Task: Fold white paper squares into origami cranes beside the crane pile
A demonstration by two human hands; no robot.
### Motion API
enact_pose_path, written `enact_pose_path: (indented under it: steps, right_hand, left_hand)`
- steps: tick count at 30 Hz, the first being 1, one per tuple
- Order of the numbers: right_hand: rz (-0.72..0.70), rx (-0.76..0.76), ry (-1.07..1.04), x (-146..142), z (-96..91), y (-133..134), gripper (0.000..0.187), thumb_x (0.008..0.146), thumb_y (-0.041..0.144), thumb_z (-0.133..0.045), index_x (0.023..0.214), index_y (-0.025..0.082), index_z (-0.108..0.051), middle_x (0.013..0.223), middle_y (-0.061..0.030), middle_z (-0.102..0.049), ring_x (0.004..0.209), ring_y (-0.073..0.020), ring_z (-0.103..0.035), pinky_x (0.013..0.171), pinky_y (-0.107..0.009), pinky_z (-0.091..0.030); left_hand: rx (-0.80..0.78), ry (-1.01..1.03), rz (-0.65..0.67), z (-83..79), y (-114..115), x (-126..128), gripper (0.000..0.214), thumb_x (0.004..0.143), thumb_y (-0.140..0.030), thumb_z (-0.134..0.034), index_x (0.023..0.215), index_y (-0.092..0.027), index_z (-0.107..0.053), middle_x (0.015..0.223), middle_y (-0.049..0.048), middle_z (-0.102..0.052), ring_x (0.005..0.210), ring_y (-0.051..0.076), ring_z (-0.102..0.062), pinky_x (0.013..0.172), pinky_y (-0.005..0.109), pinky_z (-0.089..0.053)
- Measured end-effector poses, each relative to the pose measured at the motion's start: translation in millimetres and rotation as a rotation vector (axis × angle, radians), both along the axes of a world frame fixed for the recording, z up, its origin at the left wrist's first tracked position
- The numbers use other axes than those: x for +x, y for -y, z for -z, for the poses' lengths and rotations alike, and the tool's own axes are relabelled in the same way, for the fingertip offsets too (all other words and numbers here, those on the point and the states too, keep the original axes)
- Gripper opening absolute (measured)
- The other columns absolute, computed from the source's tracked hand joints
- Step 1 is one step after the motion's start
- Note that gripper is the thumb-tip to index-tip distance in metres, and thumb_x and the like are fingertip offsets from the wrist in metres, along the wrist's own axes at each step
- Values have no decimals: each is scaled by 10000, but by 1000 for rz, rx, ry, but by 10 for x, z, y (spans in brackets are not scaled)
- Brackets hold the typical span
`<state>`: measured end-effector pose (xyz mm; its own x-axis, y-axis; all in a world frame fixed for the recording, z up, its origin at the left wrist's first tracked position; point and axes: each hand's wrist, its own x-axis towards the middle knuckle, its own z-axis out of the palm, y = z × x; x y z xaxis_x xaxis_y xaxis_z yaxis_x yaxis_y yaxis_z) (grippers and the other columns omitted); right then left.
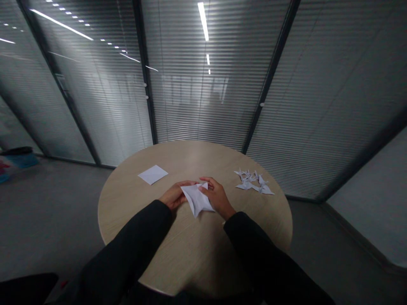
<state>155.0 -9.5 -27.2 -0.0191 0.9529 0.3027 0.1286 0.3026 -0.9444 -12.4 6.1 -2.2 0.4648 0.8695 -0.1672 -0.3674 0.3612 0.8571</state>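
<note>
A partly folded sheet of white paper [197, 201] is held between my two hands, just above the middle of the round table. My left hand [174, 195] grips its left side, with the fingers behind and partly hidden by it. On the right, my right hand [217, 196] pinches the upper right edge, thumb on the near face and fingers curled over the top. The paper has creases and pointed corners, one aimed toward me.
The round wooden table [127, 220] bears a flat white paper square [153, 174] at the back left. Several folded paper cranes [252, 182] lie clustered at the right. Behind stands a glass partition with blinds [203, 106]. A colourful bag or bin [19, 161] is on the floor far left.
</note>
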Motion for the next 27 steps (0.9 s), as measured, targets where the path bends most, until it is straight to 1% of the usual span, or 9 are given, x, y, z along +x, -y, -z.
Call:
enact_pose_path:
  steps: [3,8,10,13,15,17,21,24,27]
  right_hand:
    - [-6,9,-5,-8,4,1,404,700,317,-674,1079,202,-595,819,-23,-669,713,-164,-617,641,-280,-483]
    - [7,4,-9,9,-2,-7,390,677,348,-696,1025,197,-604,742,7,-636,619,-135,-573,546,-238,-431]
    - [10,3,-23,14,-6,-12,365,668,355,-703,984,193,-620,745,-3,-645,633,-142,-583,558,-243,-435]
    - [22,3,-45,8,-11,-17,308,651,355,-705,898,181,-644,785,-36,-676,701,-172,-620,622,-270,-463]
    - [45,-4,-39,0,-15,-16,276,660,367,-690,857,178,-655,801,-50,-690,727,-186,-631,647,-284,-471]
    - [76,7,0,-4,-22,-12,257,698,388,-656,847,179,-669,805,-54,-701,734,-191,-632,662,-293,-472]
    - [110,51,71,9,-42,-5,283,763,424,-603,864,182,-710,858,-58,-716,775,-193,-623,695,-296,-461]
    - [38,-42,-54,19,-55,-3,356,752,479,-608,878,168,-725,840,-58,-707,730,-181,-606,645,-282,-449]
    - [-71,-172,-202,15,-68,13,376,685,485,-681,861,156,-730,792,-47,-693,665,-160,-583,607,-269,-431]
  left_hand:
    - [21,8,27,9,-3,-16,153,760,-91,-671,907,-59,-699,778,84,-702,592,95,-637,575,170,-536]
    - [28,-22,74,33,15,-23,307,612,-153,-830,883,-84,-702,760,70,-705,618,108,-639,571,182,-516]
    - [21,-40,118,46,23,-12,357,569,-187,-859,877,-89,-708,747,63,-706,607,101,-630,557,175,-496]
    - [32,-62,156,79,15,9,401,507,-229,-887,840,-82,-719,739,65,-711,610,96,-622,580,178,-481]
    - [53,-94,143,107,-3,18,410,470,-248,-897,802,-82,-724,723,65,-710,601,95,-612,584,189,-468]
    - [86,-149,111,131,-19,21,411,453,-274,-899,777,-88,-728,698,62,-705,572,95,-590,564,204,-446]
    - [180,-218,26,151,-29,4,376,469,-336,-883,714,-96,-728,653,59,-687,540,101,-553,553,230,-417]
    - [219,-220,-37,150,-34,-17,368,489,-372,-867,684,-96,-720,631,60,-675,525,105,-546,543,237,-397]
    - [231,-207,-74,154,-51,-29,393,492,-399,-858,692,-91,-718,628,69,-670,514,113,-542,528,244,-379]
